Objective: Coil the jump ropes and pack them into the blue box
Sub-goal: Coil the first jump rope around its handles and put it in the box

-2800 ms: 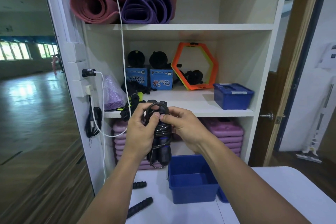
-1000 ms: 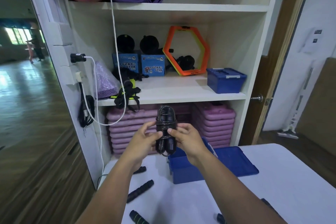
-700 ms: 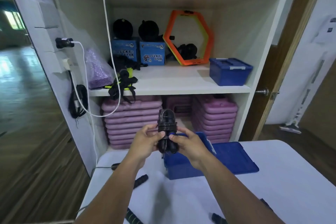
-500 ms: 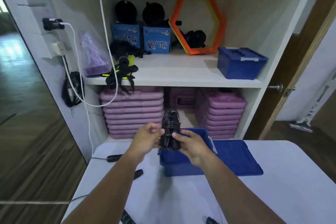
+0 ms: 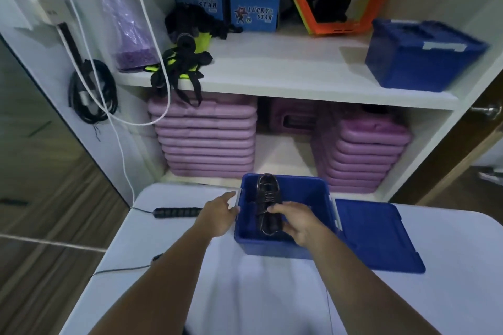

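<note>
While the coiled jump rope (image 5: 268, 205) is gripped by the right hand (image 5: 298, 221) low inside the blue box (image 5: 272, 249) — left hand (image 5: 217, 212) spread at its rim — packing is judged underway; release is needed next.

two blue cartons (image 5: 254, 3) on shelf: "lucky star", each with "70" in round corner badge.

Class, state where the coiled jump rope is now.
Head view, low centre: the coiled jump rope is held by the right hand in the mouth of the open blue box.
</note>
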